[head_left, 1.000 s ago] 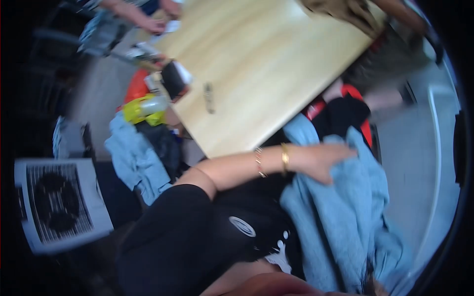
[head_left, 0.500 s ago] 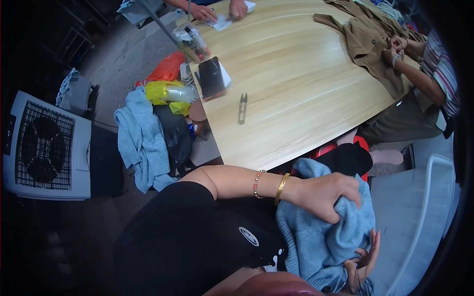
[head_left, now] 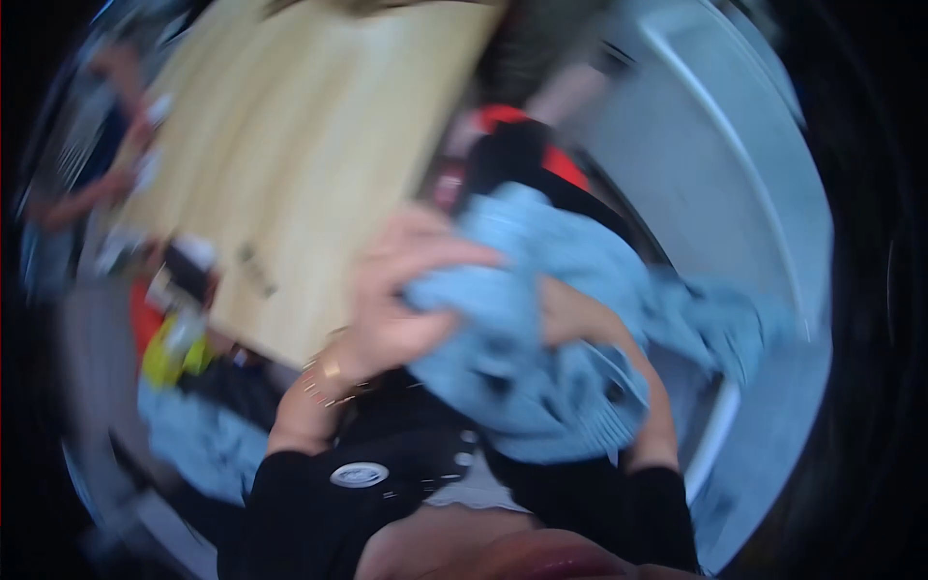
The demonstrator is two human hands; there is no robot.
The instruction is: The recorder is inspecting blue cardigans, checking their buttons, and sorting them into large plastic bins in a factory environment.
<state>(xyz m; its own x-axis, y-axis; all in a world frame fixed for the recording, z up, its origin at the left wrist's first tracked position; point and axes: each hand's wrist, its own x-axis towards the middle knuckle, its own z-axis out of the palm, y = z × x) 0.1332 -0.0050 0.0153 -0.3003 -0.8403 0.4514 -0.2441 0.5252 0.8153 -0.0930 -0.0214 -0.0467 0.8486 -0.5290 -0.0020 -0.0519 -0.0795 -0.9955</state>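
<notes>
A light blue knit sweater [head_left: 503, 348] lies bunched over my lap, with one part trailing to the right onto a pale tub. My left hand [head_left: 401, 285] is curled at its left side, thumb and fingers bent round a fold of the knit; motion blurs the fingertips. From the right, my right hand [head_left: 570, 314] reaches into the folds and grips the cloth, its fingers partly covered. A ribbed edge of the sweater shows below that wrist.
A wooden table [head_left: 290, 145] stands ahead to the left, with small thread snips [head_left: 256, 271] near its edge. The large pale tub [head_left: 735, 193] is at the right. Bags and another blue garment [head_left: 198, 435] lie at the left. A co-worker's arms [head_left: 101, 184] show at far left.
My view has swung to the right, so the table now sits further left. The sweater has been shifted and spread toward the tub. My right hand has come up into its folds.
</notes>
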